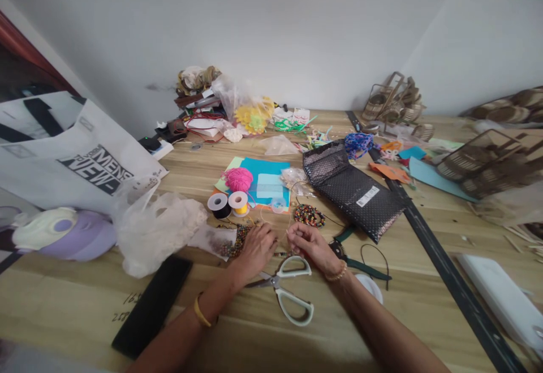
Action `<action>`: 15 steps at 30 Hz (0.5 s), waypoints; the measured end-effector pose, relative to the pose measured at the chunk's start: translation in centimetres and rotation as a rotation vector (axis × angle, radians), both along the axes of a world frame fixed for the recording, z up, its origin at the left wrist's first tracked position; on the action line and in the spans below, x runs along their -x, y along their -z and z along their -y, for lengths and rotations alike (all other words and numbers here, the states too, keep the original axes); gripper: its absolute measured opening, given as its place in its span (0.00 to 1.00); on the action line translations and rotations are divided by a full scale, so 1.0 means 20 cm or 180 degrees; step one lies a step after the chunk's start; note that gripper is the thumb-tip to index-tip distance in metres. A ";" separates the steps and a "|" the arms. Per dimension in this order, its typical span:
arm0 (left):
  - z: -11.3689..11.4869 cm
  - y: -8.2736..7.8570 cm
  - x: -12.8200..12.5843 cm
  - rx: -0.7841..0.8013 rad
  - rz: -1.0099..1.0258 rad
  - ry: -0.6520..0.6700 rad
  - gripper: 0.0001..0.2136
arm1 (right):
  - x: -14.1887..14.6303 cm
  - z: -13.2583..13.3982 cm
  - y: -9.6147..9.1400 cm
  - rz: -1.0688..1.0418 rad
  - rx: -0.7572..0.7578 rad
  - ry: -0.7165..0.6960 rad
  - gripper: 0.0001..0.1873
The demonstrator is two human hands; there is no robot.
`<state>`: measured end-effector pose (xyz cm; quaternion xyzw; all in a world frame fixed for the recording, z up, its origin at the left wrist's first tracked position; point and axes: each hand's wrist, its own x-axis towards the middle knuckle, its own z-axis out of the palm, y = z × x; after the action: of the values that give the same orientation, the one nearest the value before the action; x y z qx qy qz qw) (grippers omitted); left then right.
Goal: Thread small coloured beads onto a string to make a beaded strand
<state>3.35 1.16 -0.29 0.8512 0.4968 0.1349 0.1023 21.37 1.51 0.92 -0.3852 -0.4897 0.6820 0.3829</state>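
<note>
My left hand (258,247) rests on the wooden table (237,328) with fingers curled over a small pile of dark beads (232,242). My right hand (309,244) lies close beside it, fingers pinched on a thin thread (291,206) that loops up toward a coil of multicoloured bead strings (309,215). What the left fingers grip is too small to make out. White-handled scissors (288,291) lie open just below both hands. Green-handled pliers (356,260) sit right of my right wrist.
A black and a yellow thread spool (229,204), pink yarn (238,179) and blue paper (265,183) lie behind the hands. A black bubble mailer (354,189) is at right, a long black ruler (441,268) beyond it. A black phone (153,304), plastic bags (153,226) and a printed tote (76,152) fill the left.
</note>
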 end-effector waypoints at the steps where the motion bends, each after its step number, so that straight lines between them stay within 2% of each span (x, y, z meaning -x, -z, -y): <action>1: 0.00 0.01 0.00 -0.0061 -0.0033 0.0041 0.07 | 0.00 0.00 0.00 0.0002 0.0010 0.0013 0.21; 6: 0.00 0.05 0.00 -0.0185 -0.0125 0.0099 0.06 | 0.00 -0.01 0.01 0.0047 0.0028 0.0020 0.21; 10: -0.01 0.04 -0.01 -0.0114 -0.0043 0.0021 0.05 | -0.01 -0.01 0.02 0.0207 -0.0093 0.0007 0.21; 13: -0.02 0.01 -0.02 0.0207 0.0420 -0.0226 0.05 | -0.01 -0.01 0.03 0.0420 -0.0507 0.0050 0.20; 15: -0.04 0.00 -0.01 0.0666 0.1017 -0.0415 0.04 | -0.01 0.00 0.02 0.0581 -0.0758 0.0045 0.20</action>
<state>3.47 1.96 -0.25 0.7697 0.5397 0.2223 0.2588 21.63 1.52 0.46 -0.4008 -0.5972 0.5786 0.3846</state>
